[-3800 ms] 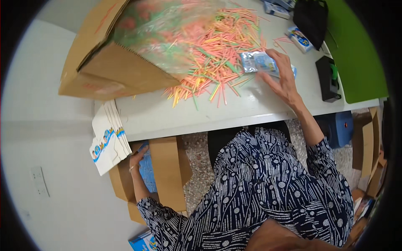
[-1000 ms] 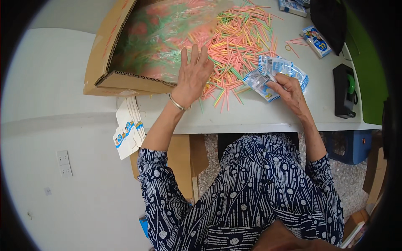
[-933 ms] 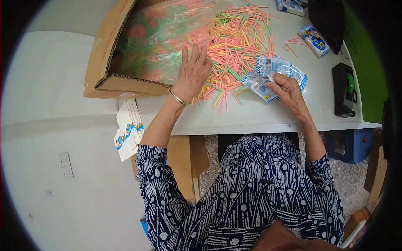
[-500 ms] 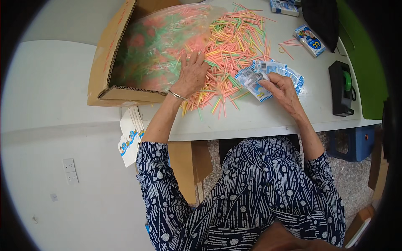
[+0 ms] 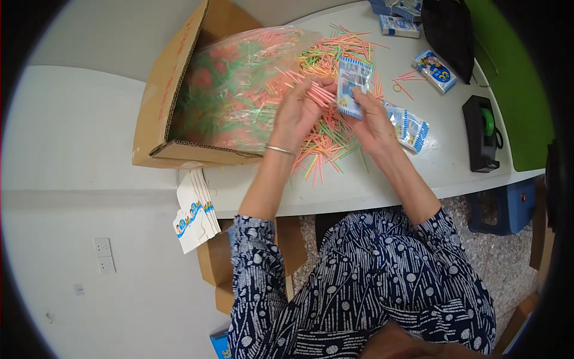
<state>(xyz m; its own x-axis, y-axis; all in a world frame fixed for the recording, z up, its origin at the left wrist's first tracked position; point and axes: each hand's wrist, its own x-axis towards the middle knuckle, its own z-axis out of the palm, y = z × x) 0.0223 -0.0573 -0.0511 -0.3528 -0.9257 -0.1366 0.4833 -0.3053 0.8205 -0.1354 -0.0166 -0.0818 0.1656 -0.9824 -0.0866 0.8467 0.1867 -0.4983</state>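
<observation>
My left hand (image 5: 297, 113) is closed round a small bunch of thin pink sticks (image 5: 321, 94), lifted above the pile. Their ends point toward a blue-and-white packet (image 5: 353, 81), which my right hand (image 5: 374, 124) grips between thumb and fingers. The packet stands nearly upright, close beside the bunch. Beneath both hands spreads a loose pile of pink, yellow and green sticks (image 5: 329, 134). More blue-and-white packets (image 5: 414, 130) lie on the table next to my right wrist. Whether the held packet's mouth is parted I cannot tell.
A cardboard box (image 5: 170, 84) on the left holds a clear plastic bag (image 5: 239, 84) of sticks. At the right are a tape dispenser (image 5: 480, 134), a small printed box (image 5: 434, 70) and a black bag (image 5: 449, 33). Flat white cartons (image 5: 196, 212) hang by the table's front edge.
My left hand has risen from the pile, taking a bunch of sticks, and moved right. My right hand has brought one packet left toward it, leaving other packets on the table.
</observation>
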